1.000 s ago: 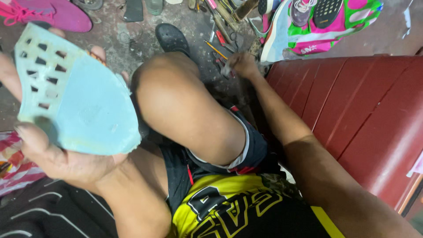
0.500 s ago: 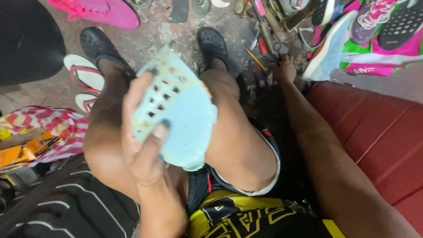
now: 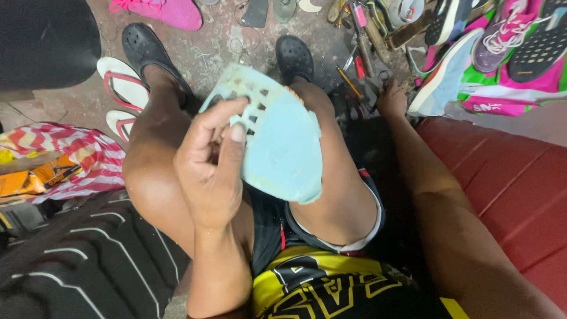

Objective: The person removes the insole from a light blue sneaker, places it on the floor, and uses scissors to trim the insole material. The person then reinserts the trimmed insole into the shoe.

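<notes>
While the left hand's (image 3: 209, 168) fingers (image 3: 236, 127) pinch the pale blue sole (image 3: 283, 147) at its perforated edge, holding it above the knees, the right hand (image 3: 391, 97) reaches down to the tools (image 3: 360, 56) on the floor beyond the sole; whether its fingers are closed on anything, I cannot tell. Judging by this, the sole is loose and bare, with nothing yet joined to it. Beyond the tools lie pink sneakers (image 3: 514, 53); left of the sole, flip-flops (image 3: 121, 88).
</notes>
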